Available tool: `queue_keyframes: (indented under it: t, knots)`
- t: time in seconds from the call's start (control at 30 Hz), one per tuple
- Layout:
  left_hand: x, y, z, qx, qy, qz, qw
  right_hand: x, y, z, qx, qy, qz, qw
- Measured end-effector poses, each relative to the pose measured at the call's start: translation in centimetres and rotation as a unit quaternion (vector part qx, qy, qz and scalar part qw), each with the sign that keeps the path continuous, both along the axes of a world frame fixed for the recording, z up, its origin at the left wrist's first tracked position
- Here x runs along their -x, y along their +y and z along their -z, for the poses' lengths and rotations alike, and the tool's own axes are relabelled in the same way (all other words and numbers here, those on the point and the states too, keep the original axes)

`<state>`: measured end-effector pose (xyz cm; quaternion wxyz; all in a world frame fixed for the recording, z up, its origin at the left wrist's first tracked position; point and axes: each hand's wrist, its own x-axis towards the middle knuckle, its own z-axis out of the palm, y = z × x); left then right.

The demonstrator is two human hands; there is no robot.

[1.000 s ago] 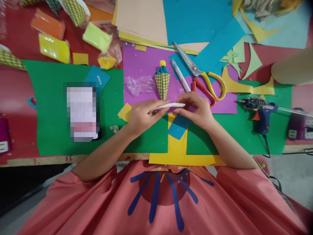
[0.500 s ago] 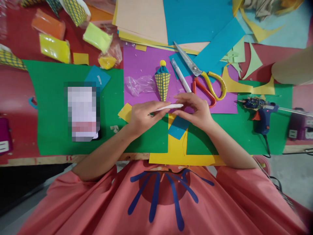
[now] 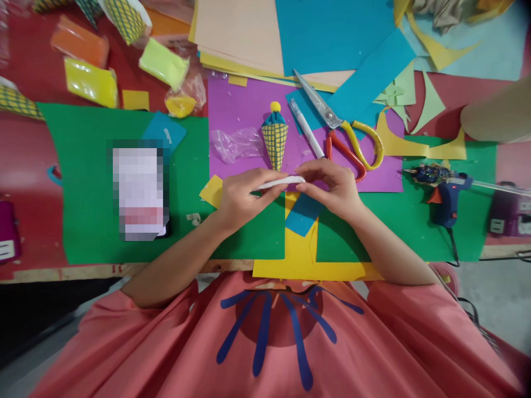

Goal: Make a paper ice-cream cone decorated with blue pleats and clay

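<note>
A thin white strip (image 3: 280,182) lies between my two hands, just in front of a small checked cone (image 3: 275,141) with a blue top and a yellow ball. My left hand (image 3: 249,196) pinches the strip between thumb and fingers. At its other end, the thumb and fingertips of my right hand (image 3: 329,185) close round the tip. A white pen (image 3: 307,128) and large scissors (image 3: 331,119) with red and yellow handles lie on the purple sheet (image 3: 373,179) beyond my right hand.
A blue glue gun (image 3: 448,199) lies at the right and a phone (image 3: 140,190) at the left, on green sheets (image 3: 87,221). Wrapped clay packs (image 3: 92,82) are at the back left, stacked coloured paper (image 3: 240,33) at the back. A beige cylinder (image 3: 498,113) stands at the right.
The right end of the white strip now looks more bent and rounded, and sits slightly further left. My right fingers have shifted a little around it. My left hand keeps its hold.
</note>
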<state>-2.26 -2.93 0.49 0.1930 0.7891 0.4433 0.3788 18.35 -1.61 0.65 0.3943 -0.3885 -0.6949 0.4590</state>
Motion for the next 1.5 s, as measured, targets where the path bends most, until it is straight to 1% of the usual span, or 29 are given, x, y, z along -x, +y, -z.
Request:
queue_keyframes:
  t: [0.17,0.33,0.43,0.5,0.63,0.7,0.8,0.9,0.97,1.13,1.23,1.33,1.4,1.43,1.5]
  knots:
    - [-0.14,-0.07,-0.01,-0.013,-0.028,0.025,0.999,0.01,0.04,-0.13,0.04,0.018,0.0,0.999]
    - [-0.14,-0.13,0.05,-0.03,-0.043,0.024,0.998,0.01,-0.13,-0.06,0.062,0.037,-0.01,0.997]
    - [-0.1,-0.11,-0.05,-0.016,-0.044,0.013,0.999,-0.07,-0.11,0.05,0.039,0.051,-0.023,0.998]
    - [-0.08,-0.08,-0.11,-0.002,-0.046,0.011,0.999,-0.13,-0.05,0.1,0.006,0.036,-0.027,0.999]
    - [-0.11,-0.01,-0.13,0.027,-0.076,0.031,0.996,-0.19,0.05,0.03,-0.084,-0.022,-0.019,0.996]
    - [-0.13,0.01,-0.1,0.041,-0.089,0.04,0.994,-0.2,0.01,-0.07,-0.102,-0.025,-0.01,0.994]
    - [-0.13,0.02,-0.12,0.061,-0.092,0.04,0.993,-0.24,-0.17,-0.15,-0.084,-0.011,0.001,0.996]
    - [-0.06,0.04,-0.29,0.082,-0.078,0.018,0.993,-0.31,-0.37,0.0,-0.04,0.02,-0.005,0.999]
    - [-0.03,0.06,-0.43,0.089,-0.071,0.005,0.993,-0.35,-0.42,0.15,-0.028,0.032,0.0,0.999]
    - [0.03,0.09,-0.39,0.102,-0.055,0.005,0.993,-0.33,-0.44,-0.02,-0.091,0.009,0.034,0.995]
    - [0.07,0.03,-0.16,0.086,-0.051,-0.003,0.995,-0.28,-0.51,-0.35,-0.089,-0.001,0.04,0.995]
    - [0.13,-0.04,0.0,0.072,-0.05,-0.003,0.996,-0.24,-0.53,-0.42,-0.063,0.002,0.03,0.998]
    - [0.16,-0.08,0.07,0.08,-0.044,0.002,0.996,-0.25,-0.46,-0.29,-0.048,0.002,0.011,0.999]
    - [0.16,-0.09,0.1,0.083,-0.043,0.004,0.996,-0.26,-0.41,-0.2,-0.049,-0.006,0.001,0.999]
    - [0.17,-0.11,0.18,0.087,-0.046,0.013,0.995,-0.28,-0.31,-0.03,-0.076,-0.03,-0.019,0.996]
